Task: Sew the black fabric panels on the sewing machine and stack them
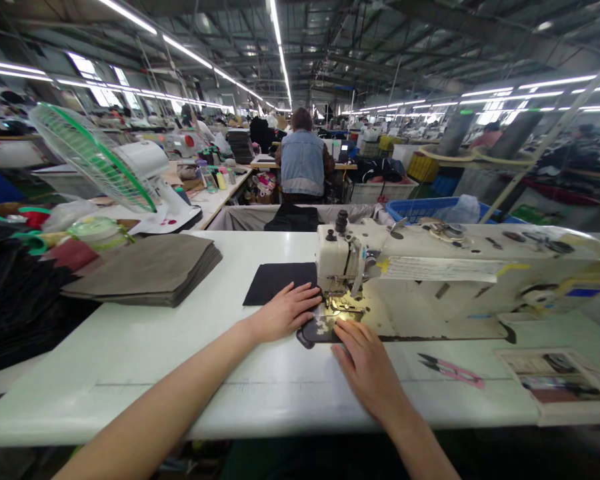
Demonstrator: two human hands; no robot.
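Observation:
A cream sewing machine (430,267) stands on the pale table, its lamp lighting the needle plate (347,308). Left of the needle lies a dark fabric piece (275,280). My left hand (287,312) rests flat with fingers spread over the front right corner of that fabric, fingertips close to the presser foot. In front of the needle plate, my right hand (363,357) has its fingertips on the machine bed; its fingers lie together, and whether they hold anything small is hidden.
Grey-brown fabric sheets (150,267) are stacked on the left, beside a dark pile (20,300) and a fan (100,160). Pink snips (455,372) and a parts tray (555,380) lie at right. A person in a denim vest (303,163) sits ahead.

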